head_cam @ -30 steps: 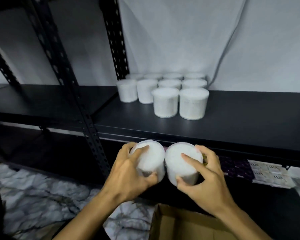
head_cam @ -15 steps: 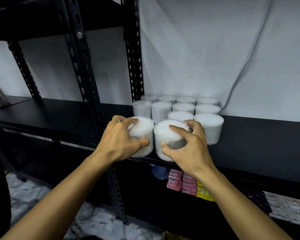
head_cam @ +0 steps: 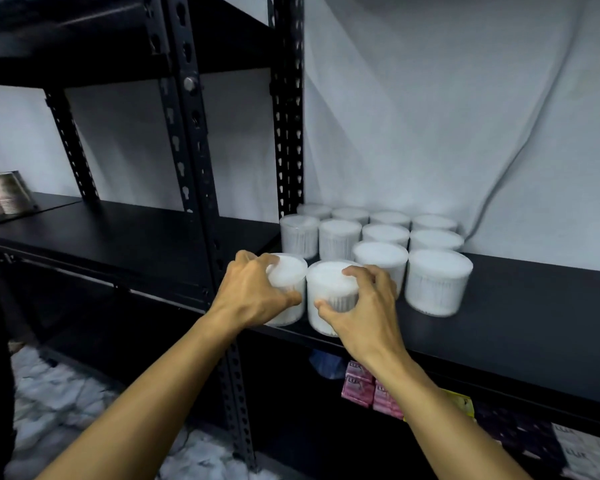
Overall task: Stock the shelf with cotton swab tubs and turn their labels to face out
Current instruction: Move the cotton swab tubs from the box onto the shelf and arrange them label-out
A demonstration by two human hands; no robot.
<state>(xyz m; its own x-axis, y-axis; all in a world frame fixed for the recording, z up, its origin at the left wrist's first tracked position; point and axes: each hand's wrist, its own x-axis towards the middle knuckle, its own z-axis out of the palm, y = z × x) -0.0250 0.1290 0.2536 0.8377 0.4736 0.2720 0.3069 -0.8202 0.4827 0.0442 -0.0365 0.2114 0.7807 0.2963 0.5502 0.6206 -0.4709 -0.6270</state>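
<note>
1. I've got my left hand point(head_cam: 253, 292) curled round a white tub point(head_cam: 288, 289), fingers over its lid, thumb against its side. This tub sits at the front edge of the black shelf point(head_cam: 520, 327).
2. My right hand point(head_cam: 357, 306) grips a second tub point(head_cam: 329, 296) the same way: fingers draped over the lid, thumb pinching the near side. It also sits at the front edge of the shelf, its bottom rim right at the lip.
3. The two tubs stand upright, just beside each other, close enough that I can't tell whether they touch. The left-hand one is nearest the upright post point(head_cam: 194, 188) of the shelf.
4. Behind my hands, further back on the shelf, stands a block of stocked tubs point(head_cam: 385, 233), in rows running to the white cloth point(head_cam: 430, 116) at the back.
5. The front right tub point(head_cam: 437, 282) of that block sits just beside my right hand, apart from it.
6. Labels: everything looks plain white and a bit blurred, so I can't tell which way any label faces.
7. Under the shelf, on the level below, I see pink packets point(head_cam: 359, 386) stacked beneath my right wrist, and pale boxes point(head_cam: 589, 452) far to the right.
8. Far left of the post, some shiny cups point(head_cam: 0, 195) stand on the neighbouring shelf.
</note>
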